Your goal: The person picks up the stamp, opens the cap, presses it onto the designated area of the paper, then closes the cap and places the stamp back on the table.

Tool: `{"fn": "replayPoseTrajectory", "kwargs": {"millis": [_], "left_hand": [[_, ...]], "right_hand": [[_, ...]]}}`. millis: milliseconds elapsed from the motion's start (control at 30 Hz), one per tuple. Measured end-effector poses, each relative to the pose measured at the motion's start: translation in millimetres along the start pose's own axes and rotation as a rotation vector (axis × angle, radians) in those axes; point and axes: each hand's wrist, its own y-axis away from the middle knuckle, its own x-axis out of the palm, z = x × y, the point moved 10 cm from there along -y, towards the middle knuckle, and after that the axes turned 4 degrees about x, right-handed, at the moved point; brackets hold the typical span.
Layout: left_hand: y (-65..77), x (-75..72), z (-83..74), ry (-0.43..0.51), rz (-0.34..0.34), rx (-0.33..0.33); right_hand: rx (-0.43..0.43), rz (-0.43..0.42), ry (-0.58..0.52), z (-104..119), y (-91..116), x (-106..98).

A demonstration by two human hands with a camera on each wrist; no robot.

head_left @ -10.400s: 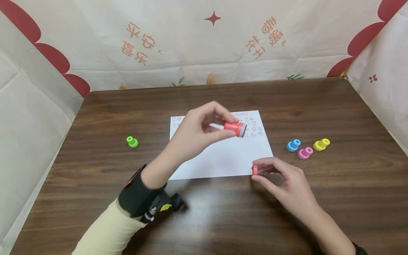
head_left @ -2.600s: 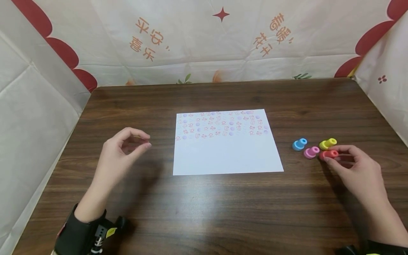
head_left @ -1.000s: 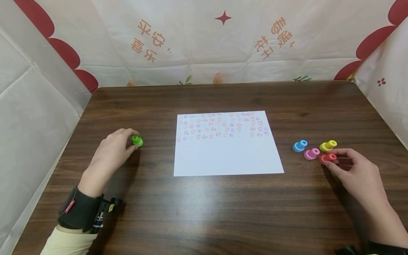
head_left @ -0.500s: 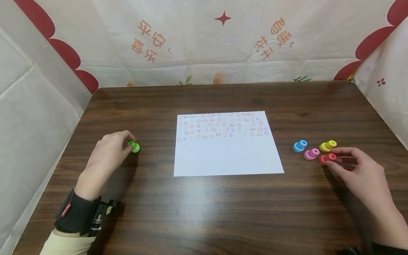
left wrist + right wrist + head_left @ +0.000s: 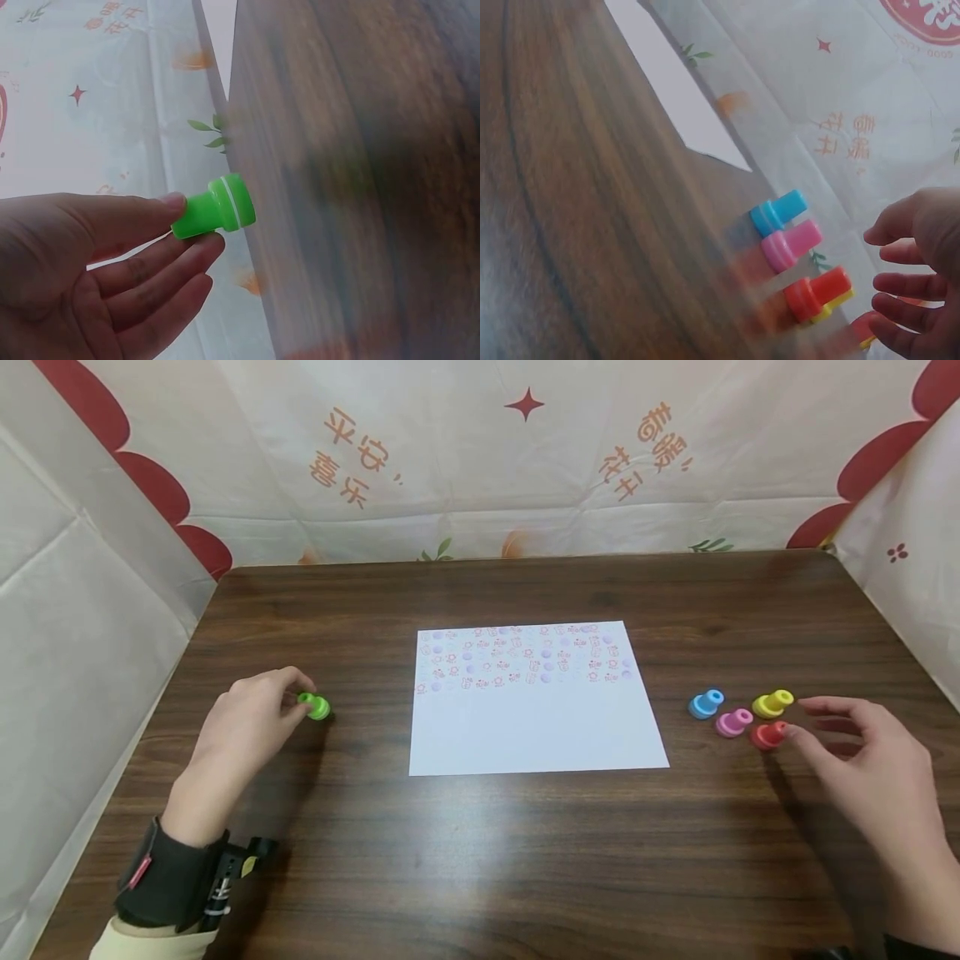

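At the left of the table, my left hand [image 5: 247, 727] pinches a green toy stamp [image 5: 318, 707] by its handle. The left wrist view shows its capped end [image 5: 240, 202] pointing away from the thumb and fingertips. My right hand [image 5: 873, 760] is off to the right, fingers loosely spread, with nothing in its grasp. Nearest to it stands a red stamp [image 5: 767, 737], close by the thumb tip. Beside that are pink [image 5: 732, 723], yellow [image 5: 772, 704] and blue [image 5: 706, 704] stamps, all upright. In the right wrist view the fingers are apart from the red stamp [image 5: 817, 292].
A white sheet of paper [image 5: 536, 727] lies mid-table, its upper part covered with rows of small red and purple prints. The brown wooden table [image 5: 480, 860] meets a printed white cloth [image 5: 465, 468] at the back and sides.
Earlier, my left hand held the uncapped red stamp and my right its cap; the red stamp now stands among the others, released. My left hand has picked up the green stamp. My right hand drew back.
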Motion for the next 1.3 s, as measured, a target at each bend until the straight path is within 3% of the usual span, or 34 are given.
{"fn": "replayPoseTrajectory", "kwargs": {"millis": [300,733,1300], "left_hand": [[2.8,-5.1,-9.5,0.049,-0.002,0.012],[6.4,-10.9,-25.4,0.085,-0.041,0.054],[7.5,-11.7,-34.9,0.101,-0.045,0.061]], "right_hand": [[-0.09,-0.107,-0.057,27.6,3.9,-19.0],[-0.2,-0.085,-0.115,69.1,8.7,-13.2],[-0.243,-0.054,-0.094,89.6,12.0,-3.7]]}}
